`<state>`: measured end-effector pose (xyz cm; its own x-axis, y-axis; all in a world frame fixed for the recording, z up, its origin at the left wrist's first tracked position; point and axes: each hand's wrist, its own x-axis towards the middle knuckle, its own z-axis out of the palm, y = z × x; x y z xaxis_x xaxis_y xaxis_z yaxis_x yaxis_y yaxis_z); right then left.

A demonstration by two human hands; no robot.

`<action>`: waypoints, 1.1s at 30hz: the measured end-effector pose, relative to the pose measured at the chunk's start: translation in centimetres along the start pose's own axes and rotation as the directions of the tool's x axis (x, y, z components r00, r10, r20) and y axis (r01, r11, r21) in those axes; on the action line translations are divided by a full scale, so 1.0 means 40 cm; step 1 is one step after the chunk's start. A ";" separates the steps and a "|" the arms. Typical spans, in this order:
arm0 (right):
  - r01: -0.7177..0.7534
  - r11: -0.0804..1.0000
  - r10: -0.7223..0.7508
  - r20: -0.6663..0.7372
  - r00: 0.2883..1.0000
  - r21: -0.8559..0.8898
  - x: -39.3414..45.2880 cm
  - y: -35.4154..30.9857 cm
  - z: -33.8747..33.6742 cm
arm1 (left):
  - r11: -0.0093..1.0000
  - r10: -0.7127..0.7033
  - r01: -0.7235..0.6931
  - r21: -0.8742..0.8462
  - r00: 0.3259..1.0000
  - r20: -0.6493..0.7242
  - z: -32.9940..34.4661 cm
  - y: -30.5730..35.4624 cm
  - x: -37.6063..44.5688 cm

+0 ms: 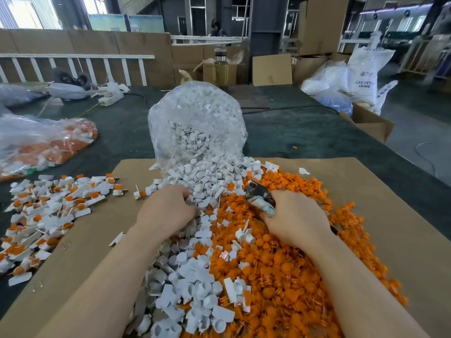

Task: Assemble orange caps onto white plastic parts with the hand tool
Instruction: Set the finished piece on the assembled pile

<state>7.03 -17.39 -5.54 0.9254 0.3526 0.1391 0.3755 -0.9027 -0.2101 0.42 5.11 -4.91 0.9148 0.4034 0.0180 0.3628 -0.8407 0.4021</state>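
Note:
A heap of white plastic parts [195, 284] spills from a clear bag [195, 123] onto a cardboard sheet [380, 215]. Beside it on the right lies a heap of orange caps [280, 276]. My left hand [168, 208] reaches into the white parts with its fingers curled among them; what they grip is hidden. My right hand [295, 218] grips the metal hand tool [258, 196], whose jaws point up and left over the orange caps. A pile of assembled white-and-orange pieces [48, 215] lies to the left.
A clear bag of assembled pieces [46, 145] lies at far left on the dark table cover [305, 135]. A glass bottle [220, 69], cardboard boxes [371, 123] and white sacks [341, 81] stand behind. A person [216, 28] sits far back.

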 end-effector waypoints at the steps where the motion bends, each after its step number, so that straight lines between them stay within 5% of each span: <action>1: -0.001 1.000 0.001 -0.007 1.000 0.004 -0.001 0.001 0.000 | 1.000 -0.005 0.004 -0.027 1.000 -0.014 0.001 0.002 -0.002; 11: -0.020 0.995 0.028 -0.084 0.996 0.100 0.002 0.008 -0.010 | 0.917 -0.037 -0.039 -0.396 0.982 -0.184 -0.031 0.036 -0.024; 16: 0.048 0.932 0.006 -0.147 0.989 0.358 0.004 0.002 -0.034 | 0.560 -0.050 -0.084 -0.825 0.990 -0.135 -0.048 0.104 -0.057; 20: 0.096 0.723 0.022 -0.162 0.987 0.684 -0.004 -0.007 -0.052 | 0.356 -0.051 -0.003 -0.934 0.998 -0.023 -0.032 0.146 -0.081; 24: 0.204 0.551 -0.006 -0.241 0.971 0.809 -0.017 -0.024 -0.064 | 0.351 -0.078 -0.002 -0.936 0.996 -0.031 -0.012 0.167 -0.094; 33: 0.281 0.706 -0.022 -0.376 0.926 0.650 -0.025 -0.048 -0.052 | 0.490 -0.110 -0.069 -0.869 0.984 -0.140 -0.002 0.191 -0.115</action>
<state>5.29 -16.53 -3.25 0.8296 0.2533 0.4976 0.5584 -0.3776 -0.7386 -1.01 -3.15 -1.85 0.8352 0.5405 0.1019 -0.0395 -0.1259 0.9913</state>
